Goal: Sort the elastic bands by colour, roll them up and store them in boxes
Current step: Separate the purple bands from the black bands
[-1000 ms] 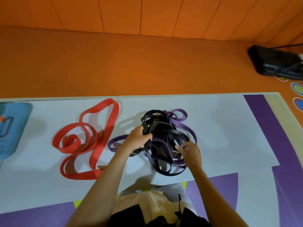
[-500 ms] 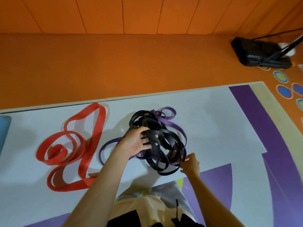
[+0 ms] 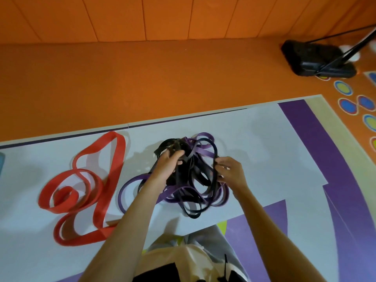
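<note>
A tangle of black elastic bands (image 3: 195,180) and purple elastic bands (image 3: 203,142) lies on the white mat (image 3: 264,155) in front of me. My left hand (image 3: 166,167) grips a bunch of the black bands at the top left of the tangle. My right hand (image 3: 231,169) pinches a black loop on the tangle's right side. One purple loop (image 3: 126,190) trails out to the left under my left forearm. To the left, a wide red elastic band (image 3: 85,186) lies loose in coils, apart from both hands.
Beyond the mat lies the orange floor (image 3: 142,78), ending at an orange wall. A black stand base (image 3: 317,58) sits at the far right. Coloured round floor markers (image 3: 343,88) lie on the right. Purple mat areas (image 3: 317,139) flank the white one.
My right hand has moved from the tangle's lower edge up to its right side and taken a black loop. My left hand has lifted its bunch of black bands slightly higher.
</note>
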A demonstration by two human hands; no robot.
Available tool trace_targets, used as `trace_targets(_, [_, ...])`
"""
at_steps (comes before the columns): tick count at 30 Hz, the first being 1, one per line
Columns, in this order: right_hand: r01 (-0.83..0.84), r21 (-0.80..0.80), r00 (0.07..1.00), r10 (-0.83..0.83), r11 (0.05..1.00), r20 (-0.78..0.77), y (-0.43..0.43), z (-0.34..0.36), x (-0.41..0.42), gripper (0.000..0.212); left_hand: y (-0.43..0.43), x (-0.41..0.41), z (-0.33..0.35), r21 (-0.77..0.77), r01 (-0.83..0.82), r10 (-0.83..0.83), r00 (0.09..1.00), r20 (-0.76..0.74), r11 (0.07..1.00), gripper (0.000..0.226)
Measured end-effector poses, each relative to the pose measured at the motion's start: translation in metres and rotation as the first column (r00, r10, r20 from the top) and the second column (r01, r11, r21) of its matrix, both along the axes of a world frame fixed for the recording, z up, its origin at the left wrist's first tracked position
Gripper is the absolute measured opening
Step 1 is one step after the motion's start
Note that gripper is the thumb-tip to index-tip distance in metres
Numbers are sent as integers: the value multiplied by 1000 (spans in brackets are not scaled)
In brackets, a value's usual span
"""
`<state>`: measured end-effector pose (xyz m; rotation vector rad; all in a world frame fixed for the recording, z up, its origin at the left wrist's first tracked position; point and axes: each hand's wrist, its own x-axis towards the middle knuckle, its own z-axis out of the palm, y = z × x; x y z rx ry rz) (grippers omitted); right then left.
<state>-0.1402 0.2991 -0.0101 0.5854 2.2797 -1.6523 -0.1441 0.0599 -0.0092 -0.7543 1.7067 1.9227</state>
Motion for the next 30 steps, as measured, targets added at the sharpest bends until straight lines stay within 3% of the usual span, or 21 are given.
trace_targets(2, [-28,-88,999,26,996,-23,-25,3,-10,21,9,9,-3,-7,241,-241,970,4,970,109])
trace_targets(3, [-64,-108,997,60,992,-41,-37,3,-14,22,15,12,-6,-11,324,-325,945,-29,946,120])
trace_targets(4, [-117,-114,992,111,987,-63,-47,3,-18,21,19,13,-9,-49,369,-372,925,-83,928,117])
trace_targets(5, [-175,-124,983,166,977,-80,-54,3,-21,20,22,13,-14,-118,348,-362,921,-143,930,99])
trace_targets(7, [-260,-188,964,243,947,-106,-62,5,-23,22,21,9,-20,-262,140,-205,949,-241,955,61])
trace_targets(9, [-285,-158,954,263,946,-144,-58,6,-22,26,9,1,-20,-311,-57,-37,957,-288,949,38])
trace_targets(13, [-233,100,969,240,967,-54,-34,-8,-14,14,-22,-17,-19,-283,-227,109,920,-377,932,18])
trace_targets(15, [-375,315,925,374,872,65,-26,-24,-4,12,-36,-24,-17,-339,-341,176,884,-434,877,17])
trace_targets(16, [-452,350,892,430,821,141,-25,-32,4,10,-41,-26,-16,-354,-371,192,872,-450,859,21])
trace_targets(18, [-583,326,812,522,744,260,-24,-44,20,26,-49,-25,-19,-341,-309,155,898,-411,888,33])
trace_targets(21, [-708,351,705,638,612,309,-22,-59,39,29,-49,-8,-33,-292,-8,-71,963,-258,956,56])
trace_targets(23, [-674,423,733,622,606,276,-22,-63,44,20,-45,8,-48,-349,144,-231,947,-224,926,44])
trace_targets(25, [-638,480,755,613,602,233,-21,-62,44,16,-39,19,-57,-399,153,-278,920,-276,904,22])
trace_targets(26, [-626,491,759,617,605,207,-20,-60,44,15,-36,23,-59,-396,153,-286,910,-301,905,25])
trace_targets(28, [-600,487,768,627,635,130,-18,-51,43,13,-29,31,-58,-374,179,-314,887,-339,910,51])
trace_targets(30, [-569,446,775,632,691,9,-17,-37,44,13,-23,40,-56,-399,255,-387,874,-295,881,73])
